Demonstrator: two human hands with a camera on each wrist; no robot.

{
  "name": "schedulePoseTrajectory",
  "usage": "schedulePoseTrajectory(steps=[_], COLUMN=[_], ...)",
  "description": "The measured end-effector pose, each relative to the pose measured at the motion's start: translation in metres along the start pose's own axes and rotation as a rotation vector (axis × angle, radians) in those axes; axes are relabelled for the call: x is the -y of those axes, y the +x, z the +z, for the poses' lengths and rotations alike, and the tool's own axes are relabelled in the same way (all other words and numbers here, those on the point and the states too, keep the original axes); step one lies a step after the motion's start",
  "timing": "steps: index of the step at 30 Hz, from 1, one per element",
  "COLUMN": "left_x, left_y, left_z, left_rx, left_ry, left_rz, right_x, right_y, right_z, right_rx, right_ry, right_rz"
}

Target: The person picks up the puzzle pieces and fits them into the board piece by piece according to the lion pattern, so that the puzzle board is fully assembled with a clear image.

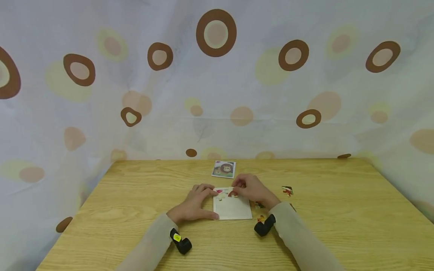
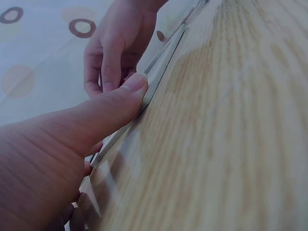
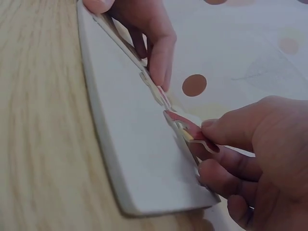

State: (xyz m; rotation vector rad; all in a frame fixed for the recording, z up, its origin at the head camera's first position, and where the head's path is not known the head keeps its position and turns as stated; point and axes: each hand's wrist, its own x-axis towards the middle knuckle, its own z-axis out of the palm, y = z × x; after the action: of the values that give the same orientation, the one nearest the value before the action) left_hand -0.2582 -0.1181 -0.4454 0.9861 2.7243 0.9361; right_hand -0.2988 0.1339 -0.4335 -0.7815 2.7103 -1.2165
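A white square puzzle board (image 1: 235,209) lies on the table. Joined puzzle pieces (image 1: 221,196), pale with some pink, sit at its upper left. My left hand (image 1: 196,203) spans the board's left side, fingers extended. Its thumb (image 2: 127,94) rests on the near left corner, and a fingertip touches the pieces at the far end. Over the board's far edge, my right hand (image 1: 251,188) pinches a red and cream puzzle piece (image 3: 191,129) between thumb and fingers. That piece is tilted, one end against the pieces beside it; whether it interlocks, I cannot tell.
Behind the board lies a square lion picture (image 1: 223,169). Several loose puzzle pieces are to the right: one farther out (image 1: 287,191), one near the right wrist camera (image 1: 260,218), others partly hidden by the right arm. A patterned cloth (image 1: 217,86) hangs behind the wooden table.
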Motion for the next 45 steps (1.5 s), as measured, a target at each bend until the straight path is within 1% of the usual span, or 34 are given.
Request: schedulePoseTrajectory(steps=[4,9,14,24,28,32,38,42,45], left_x=[-0.002,-0.004,-0.004,-0.004,-0.001,0.001,0.001,-0.001,-0.001], left_y=[0.000,0.000,0.001,0.001,0.002,0.002,0.002,0.000,0.000], left_z=[-0.001,-0.002,-0.001,0.000,0.002,0.003,0.000,0.000,-0.004], left_rx=[0.001,0.008,0.008,0.005,0.002,0.005,0.005,0.002,0.007], left_ry=[-0.002,-0.003,-0.004,-0.015,-0.011,-0.005,0.000,-0.005,0.009], left_rz=[0.004,0.000,0.004,0.002,-0.002,-0.009,-0.006,-0.007,-0.003], right_x=[0.002,0.007,0.014,0.021,0.023,0.024,0.023,0.022,0.023], right_y=[0.002,0.004,0.005,0.009,0.010,0.010,0.012,0.012,0.014], right_z=[0.004,0.007,0.009,0.015,0.017,0.018,0.018,0.019,0.020], right_rx=[0.002,0.019,0.008,-0.077,-0.105,-0.110,-0.109,-0.124,-0.143], right_ry=[-0.030,-0.044,-0.054,-0.147,-0.215,-0.268,-0.249,-0.237,-0.227], right_rz=[-0.017,0.004,0.065,0.216,0.284,0.343,0.396,0.405,0.405])
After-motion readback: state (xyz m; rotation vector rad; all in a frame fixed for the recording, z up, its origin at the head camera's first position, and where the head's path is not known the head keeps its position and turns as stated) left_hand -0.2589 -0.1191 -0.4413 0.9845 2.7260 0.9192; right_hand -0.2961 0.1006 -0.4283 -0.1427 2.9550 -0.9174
